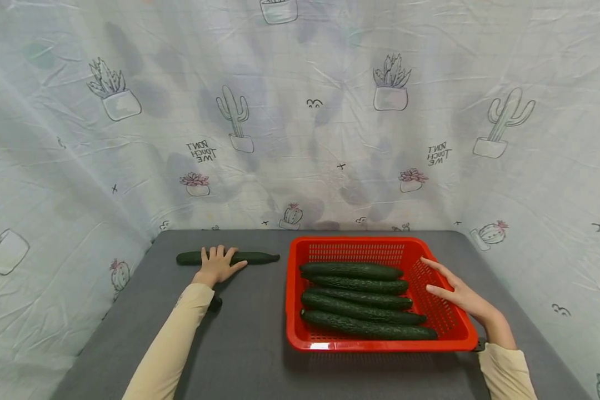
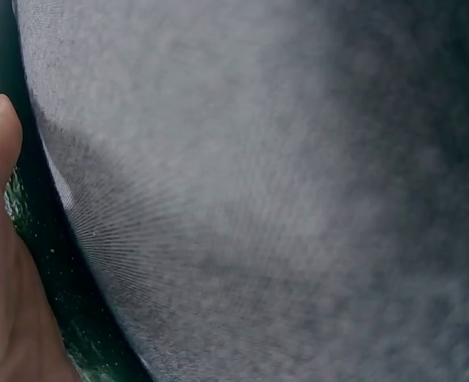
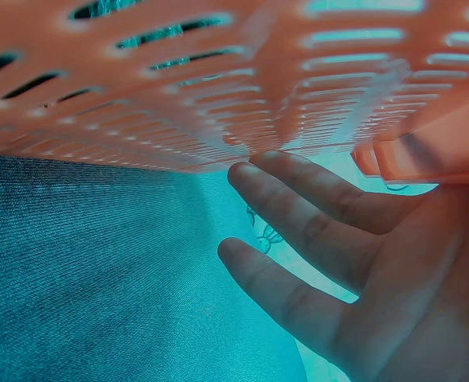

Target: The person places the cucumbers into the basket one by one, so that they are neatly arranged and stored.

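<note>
I see one cucumber (image 1: 252,258) on the grey table (image 1: 245,333), my left hand (image 1: 217,265) resting flat across it and hiding its middle, while my right hand (image 1: 457,293), fingers straight, touches the red basket (image 1: 380,345) holding five cucumbers (image 1: 360,300).

Two arms in cream long sleeves reach forward. The left hand (image 1: 217,265) lies palm down, fingers straight and slightly spread, thumb pointing right. The right hand (image 1: 458,293) is held on edge, fingers straight and together, wrist bent inward.
</note>
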Demonstrator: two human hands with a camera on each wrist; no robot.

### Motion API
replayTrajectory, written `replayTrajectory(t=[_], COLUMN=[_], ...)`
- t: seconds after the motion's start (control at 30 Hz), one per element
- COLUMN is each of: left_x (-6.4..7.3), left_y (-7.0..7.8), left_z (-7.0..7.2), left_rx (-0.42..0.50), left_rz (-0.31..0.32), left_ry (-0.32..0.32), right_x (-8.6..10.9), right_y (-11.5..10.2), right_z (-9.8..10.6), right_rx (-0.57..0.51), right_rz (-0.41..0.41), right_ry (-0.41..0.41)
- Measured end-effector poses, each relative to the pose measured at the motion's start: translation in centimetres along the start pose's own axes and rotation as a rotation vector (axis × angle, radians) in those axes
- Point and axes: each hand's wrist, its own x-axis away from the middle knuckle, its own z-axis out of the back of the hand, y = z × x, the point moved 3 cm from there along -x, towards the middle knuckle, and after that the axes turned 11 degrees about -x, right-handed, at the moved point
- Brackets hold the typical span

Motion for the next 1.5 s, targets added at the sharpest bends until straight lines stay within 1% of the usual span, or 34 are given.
replayTrajectory(t=[0.23,0.4,0.63,0.77,0.8,1.0,1.03,1.17,1.27,1.5], left_x=[-0.6,-0.4,-0.1,0.4,0.3,0.7,0.9,0.8,1.0,1.4], left_y=[-0.5,-0.7,-0.5,-0.2,-0.3,0.2,0.5,0.9,1.3,2.6], left_z=[-0.5,-0.6,0.0,0.5,0.5,1.6,2.0,3.0,4.0,5.8], left_rx=[0.004,-0.032,-0.045,-0.031,-0.036,-0.011,-0.005,-0.038,-0.053,-0.020], left_rz=[-0.017,-0.022,-0.014,-0.018,-0.023,0.012,0.022,0.037,0.052,0.082], left_ry=[-0.001,0.020,0.080,0.122,0.149,0.195,0.187,0.206,0.214,0.227], right_x=[0.1,0.1,0.0,0.0,0.0,0.2,0.1,0.1,0.0,0.1], right_y=[-0.2,-0.1,-0.3,-0.4,-0.4,-0.5,-0.4,-0.4,-0.4,-0.5], right_z=[0.0,-0.1,-0.1,0.0,0.0,-0.1,-0.1,0.0,0.0,0.0], right_rx=[-0.007,0.000,-0.008,-0.010,-0.011,-0.006,-0.004,0.005,0.009,0.012], right_rz=[-0.012,-0.033,-0.020,-0.013,-0.012,-0.016,-0.019,-0.025,-0.023,-0.020], right_ry=[-0.001,0.003,-0.005,-0.010,-0.010,-0.008,-0.008,-0.005,-0.005,-0.010])
